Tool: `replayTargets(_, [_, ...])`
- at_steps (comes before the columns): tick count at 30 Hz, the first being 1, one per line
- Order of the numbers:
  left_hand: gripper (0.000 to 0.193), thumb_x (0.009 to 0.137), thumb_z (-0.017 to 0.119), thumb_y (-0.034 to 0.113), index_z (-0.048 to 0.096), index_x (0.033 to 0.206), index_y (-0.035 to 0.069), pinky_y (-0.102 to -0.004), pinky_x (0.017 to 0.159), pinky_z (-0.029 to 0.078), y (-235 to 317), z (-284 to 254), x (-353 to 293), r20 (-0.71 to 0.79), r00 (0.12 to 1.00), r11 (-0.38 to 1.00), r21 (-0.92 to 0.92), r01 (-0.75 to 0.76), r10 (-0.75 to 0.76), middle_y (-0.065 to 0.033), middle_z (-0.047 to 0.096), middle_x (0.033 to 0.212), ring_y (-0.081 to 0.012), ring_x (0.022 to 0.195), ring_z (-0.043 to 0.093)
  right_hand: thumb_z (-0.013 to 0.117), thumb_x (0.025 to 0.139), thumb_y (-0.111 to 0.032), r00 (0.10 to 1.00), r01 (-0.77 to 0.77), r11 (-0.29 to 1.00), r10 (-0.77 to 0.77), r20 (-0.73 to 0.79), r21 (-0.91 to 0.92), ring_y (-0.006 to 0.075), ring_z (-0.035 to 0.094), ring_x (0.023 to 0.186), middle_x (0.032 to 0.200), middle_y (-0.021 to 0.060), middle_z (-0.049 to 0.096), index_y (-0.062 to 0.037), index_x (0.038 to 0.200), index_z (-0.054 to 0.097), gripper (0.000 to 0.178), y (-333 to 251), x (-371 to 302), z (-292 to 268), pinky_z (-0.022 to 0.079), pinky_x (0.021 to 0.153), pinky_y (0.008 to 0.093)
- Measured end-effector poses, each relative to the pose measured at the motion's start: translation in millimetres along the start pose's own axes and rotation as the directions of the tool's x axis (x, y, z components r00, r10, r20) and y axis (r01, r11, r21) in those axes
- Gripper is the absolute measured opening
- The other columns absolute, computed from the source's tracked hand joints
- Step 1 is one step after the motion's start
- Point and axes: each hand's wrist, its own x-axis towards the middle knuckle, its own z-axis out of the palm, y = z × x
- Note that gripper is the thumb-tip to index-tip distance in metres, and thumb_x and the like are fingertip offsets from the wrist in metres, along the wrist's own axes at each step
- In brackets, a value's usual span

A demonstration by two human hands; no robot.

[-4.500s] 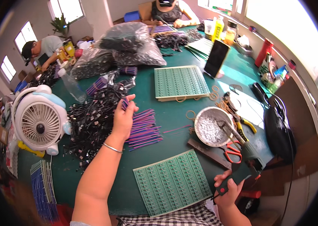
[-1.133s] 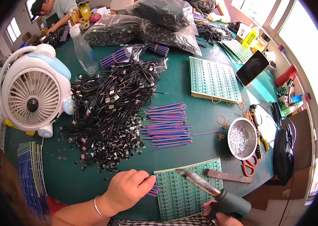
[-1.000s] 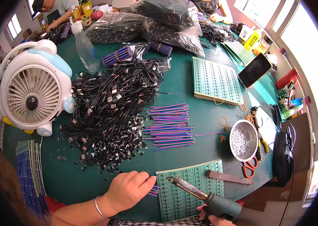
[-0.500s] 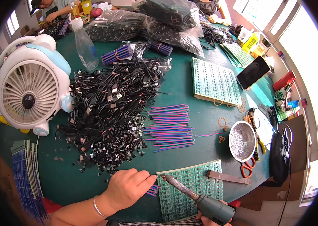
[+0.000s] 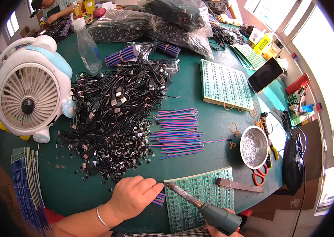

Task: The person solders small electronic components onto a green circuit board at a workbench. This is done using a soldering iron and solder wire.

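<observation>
1. Head view: left hand (image 5: 135, 197), closed on purple-blue wires (image 5: 159, 199), sits just left of the circuit board (image 5: 202, 197) — best held steady.
2. Right hand (image 5: 216, 232) grips the soldering iron (image 5: 216, 216) across the board; its tip (image 5: 168, 185), at the upper-left corner, should clear the fingertips (image 5: 159, 187).

Loose wires (image 5: 177, 134) on table (image 5: 76, 189). Cable heap (image 5: 115, 106) just left of wires; fan (image 5: 28, 89) farther left. Bowl (image 5: 255, 165) right. Circuit panel (image 5: 200, 183) before wires. Board stack (image 5: 228, 85) behind, rightward; phone (image 5: 266, 75) behind, farther right; bags (image 5: 171, 29) well behind.
</observation>
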Motion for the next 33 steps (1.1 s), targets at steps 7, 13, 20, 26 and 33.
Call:
replayTargets(7, [0.022, 0.067, 0.061, 0.011, 0.066, 0.088, 0.009, -0.0249, 0.048, 0.042, 0, 1, 0, 0.002, 1.000, 1.000, 0.000, 0.006, -0.006, 0.0014, 0.059, 0.085, -0.0124, 0.061, 0.051, 0.065, 0.076, -0.010, 1.000, -0.007, 0.999, 0.006, 0.020, 0.035, 0.0262, 0.055, 0.073, 0.084, 0.0132, 0.058, 0.0005, 0.100, 0.058, 0.027, 1, -1, -2, 0.045, 0.063, 0.0353])
replayTargets(13, [0.021, 0.067, 0.061, 0.011, 0.065, 0.088, 0.009, -0.0249, 0.048, 0.042, 1, 0, 1, 0.006, 1.000, 1.000, 0.006, 0.005, -0.005, 0.0013, 0.058, 0.084, -0.0125, 0.061, 0.051, 0.065, 0.076, -0.010, 0.999, -0.022, 0.998, 0.020, 0.032, 0.066, 0.0263, 0.055, 0.074, 0.086, 0.0135, 0.058, 0.0006, 0.101, 0.058, 0.028, 4, -3, -2, 0.045, 0.064, 0.0351])
replayTargets(20, [0.018, 0.067, 0.061, 0.011, 0.067, 0.083, 0.013, -0.0262, 0.048, 0.042, 3, 1, 2, -0.007, 0.999, 0.999, 0.016, 0.040, -0.040, 0.0029, 0.059, 0.078, -0.0137, 0.061, 0.053, 0.064, 0.077, -0.009, 0.998, -0.064, 0.990, 0.061, 0.030, 0.126, 0.0264, 0.053, 0.071, 0.084, 0.0129, 0.057, 0.0003, 0.101, 0.056, 0.027, -7, 0, -2, 0.044, 0.062, 0.0355])
replayTargets(26, [0.018, 0.067, 0.061, 0.012, 0.067, 0.084, 0.013, -0.0264, 0.048, 0.042, 3, 1, 2, -0.008, 0.999, 0.999, 0.018, 0.038, -0.038, 0.0027, 0.058, 0.078, -0.0139, 0.060, 0.052, 0.064, 0.077, -0.010, 0.994, -0.008, 0.999, 0.002, 0.108, 0.053, 0.0266, 0.052, 0.071, 0.083, 0.0125, 0.056, -0.0005, 0.102, 0.056, 0.028, 1, -1, -5, 0.043, 0.060, 0.0357])
replayTargets(33, [0.018, 0.067, 0.061, 0.012, 0.068, 0.084, 0.013, -0.0266, 0.048, 0.042, 4, 1, 3, -0.009, 0.999, 0.999, 0.023, 0.041, -0.041, 0.0027, 0.058, 0.077, -0.0139, 0.060, 0.052, 0.064, 0.077, -0.009, 1.000, 0.018, 0.998, -0.019, 0.015, 0.065, 0.0257, 0.051, 0.069, 0.082, 0.0118, 0.055, -0.0001, 0.100, 0.056, 0.027, 1, -4, -2, 0.042, 0.059, 0.0350])
